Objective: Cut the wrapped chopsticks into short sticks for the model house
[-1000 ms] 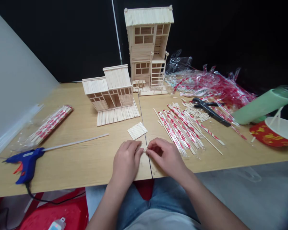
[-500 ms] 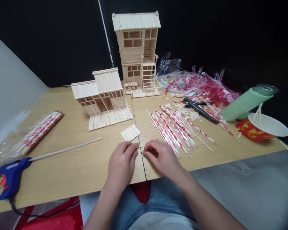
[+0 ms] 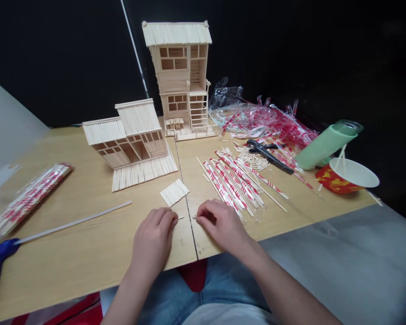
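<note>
The person wears blue denim jeans [image 3: 171, 300], slightly faded across the thighs, under a pale grey top [image 3: 228, 316] (only its soft lower edge shows, right at the bottom of the view). The left hand [image 3: 152, 241] and right hand [image 3: 221, 223] are bare, with slim fingers, and the left forearm [image 3: 118, 300] and right forearm [image 3: 284, 284] are bare too, narrowing smoothly toward the wrists.

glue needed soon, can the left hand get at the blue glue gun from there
Probably yes: only a long glue stick lies flat on the wooden table between the left hand and the glue gun, though the gun sits far off.
</note>
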A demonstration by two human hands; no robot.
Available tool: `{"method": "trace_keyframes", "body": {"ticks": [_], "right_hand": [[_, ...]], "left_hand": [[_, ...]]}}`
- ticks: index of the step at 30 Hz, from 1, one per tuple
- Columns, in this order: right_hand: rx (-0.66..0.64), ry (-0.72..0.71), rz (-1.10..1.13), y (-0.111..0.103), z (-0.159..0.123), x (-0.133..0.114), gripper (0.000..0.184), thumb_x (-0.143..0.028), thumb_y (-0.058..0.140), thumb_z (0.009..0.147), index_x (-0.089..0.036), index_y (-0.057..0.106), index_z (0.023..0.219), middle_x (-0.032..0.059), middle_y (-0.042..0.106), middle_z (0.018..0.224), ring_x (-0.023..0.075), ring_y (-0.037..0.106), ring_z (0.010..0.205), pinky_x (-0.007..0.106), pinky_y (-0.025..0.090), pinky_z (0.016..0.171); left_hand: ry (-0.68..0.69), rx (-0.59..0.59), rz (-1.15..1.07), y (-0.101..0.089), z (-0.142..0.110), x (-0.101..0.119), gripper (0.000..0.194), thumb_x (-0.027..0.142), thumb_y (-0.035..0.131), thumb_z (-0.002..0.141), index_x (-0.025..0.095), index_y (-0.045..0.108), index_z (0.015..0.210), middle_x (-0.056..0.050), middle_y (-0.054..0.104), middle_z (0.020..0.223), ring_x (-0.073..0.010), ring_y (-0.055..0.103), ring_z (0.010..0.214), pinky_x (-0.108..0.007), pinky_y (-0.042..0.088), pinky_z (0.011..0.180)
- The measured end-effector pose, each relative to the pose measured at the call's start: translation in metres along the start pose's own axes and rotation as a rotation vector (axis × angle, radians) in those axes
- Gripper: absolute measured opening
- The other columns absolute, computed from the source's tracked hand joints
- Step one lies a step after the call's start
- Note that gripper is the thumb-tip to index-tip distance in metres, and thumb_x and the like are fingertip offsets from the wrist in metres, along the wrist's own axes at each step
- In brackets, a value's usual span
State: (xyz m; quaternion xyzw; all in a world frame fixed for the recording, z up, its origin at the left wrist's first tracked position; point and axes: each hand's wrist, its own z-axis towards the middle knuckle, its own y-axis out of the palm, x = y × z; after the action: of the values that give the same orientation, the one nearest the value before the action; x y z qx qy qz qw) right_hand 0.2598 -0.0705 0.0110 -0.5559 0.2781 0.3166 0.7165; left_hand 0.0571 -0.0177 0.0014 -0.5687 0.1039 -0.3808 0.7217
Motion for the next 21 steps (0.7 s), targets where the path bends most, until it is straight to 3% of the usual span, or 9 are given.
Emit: {"method": "trace_keyframes", "body": {"ticks": [3, 6, 10, 15, 19, 21], "right_hand": [[0.036, 0.001, 0.024, 0.004, 0.0, -0.004, 0.015, -0.008, 0.069, 0.083, -0.022, 0.062, 0.081, 0.0001, 0.065, 0.078, 0.0171, 0.059, 0.079, 0.028, 0.044, 0.073], [0.101, 0.035, 0.105, 0.01, -0.001, -0.008, 0.012, -0.011, 0.07, 0.083, -0.022, 0.064, 0.083, -0.0001, 0.065, 0.08, 0.0155, 0.06, 0.076, 0.027, 0.046, 0.072], [0.098, 0.132, 0.371, 0.014, -0.002, -0.01, 0.009, -0.02, 0.071, 0.082, -0.022, 0.064, 0.087, -0.0009, 0.068, 0.08, 0.0131, 0.061, 0.068, 0.024, 0.046, 0.062], [0.112, 0.188, 0.569, 0.014, -0.003, -0.006, 0.013, -0.02, 0.073, 0.079, -0.021, 0.061, 0.085, -0.0014, 0.068, 0.078, 0.0136, 0.065, 0.07, 0.023, 0.048, 0.062], [0.083, 0.178, 0.451, 0.006, -0.009, 0.0, 0.011, -0.018, 0.07, 0.081, -0.021, 0.061, 0.087, -0.002, 0.068, 0.078, 0.0137, 0.066, 0.073, 0.024, 0.049, 0.066], [-0.011, 0.152, 0.366, -0.003, -0.009, 0.003, 0.009, -0.018, 0.068, 0.083, -0.021, 0.062, 0.088, -0.0019, 0.069, 0.078, 0.0134, 0.065, 0.072, 0.024, 0.049, 0.067]], "left_hand": [[-0.003, 0.031, 0.013, -0.004, -0.002, -0.004, 0.014, 0.022, 0.051, 0.098, 0.019, 0.063, 0.093, -0.007, 0.069, 0.097, -0.0234, 0.061, 0.09, -0.037, 0.049, 0.079], [-0.018, 0.138, -0.029, -0.006, -0.004, 0.004, 0.012, 0.023, 0.056, 0.096, 0.02, 0.066, 0.1, -0.009, 0.07, 0.104, -0.025, 0.063, 0.095, -0.04, 0.049, 0.083], [-0.133, 0.223, -0.382, -0.001, -0.004, 0.029, 0.016, 0.025, 0.059, 0.095, 0.022, 0.067, 0.108, -0.006, 0.071, 0.103, -0.0195, 0.066, 0.094, -0.033, 0.053, 0.083], [-0.275, 0.27, -0.617, 0.012, 0.005, 0.051, 0.009, 0.026, 0.065, 0.091, 0.023, 0.073, 0.092, -0.003, 0.073, 0.091, -0.0181, 0.068, 0.087, -0.031, 0.056, 0.079], [-0.221, 0.185, -0.567, 0.018, 0.012, 0.055, 0.01, 0.019, 0.062, 0.091, 0.021, 0.072, 0.089, -0.003, 0.073, 0.088, -0.0172, 0.068, 0.083, -0.029, 0.055, 0.077], [-0.184, 0.138, -0.526, 0.018, 0.013, 0.056, 0.011, 0.016, 0.059, 0.092, 0.021, 0.069, 0.089, -0.003, 0.071, 0.087, -0.0168, 0.067, 0.082, -0.028, 0.054, 0.077]]}}
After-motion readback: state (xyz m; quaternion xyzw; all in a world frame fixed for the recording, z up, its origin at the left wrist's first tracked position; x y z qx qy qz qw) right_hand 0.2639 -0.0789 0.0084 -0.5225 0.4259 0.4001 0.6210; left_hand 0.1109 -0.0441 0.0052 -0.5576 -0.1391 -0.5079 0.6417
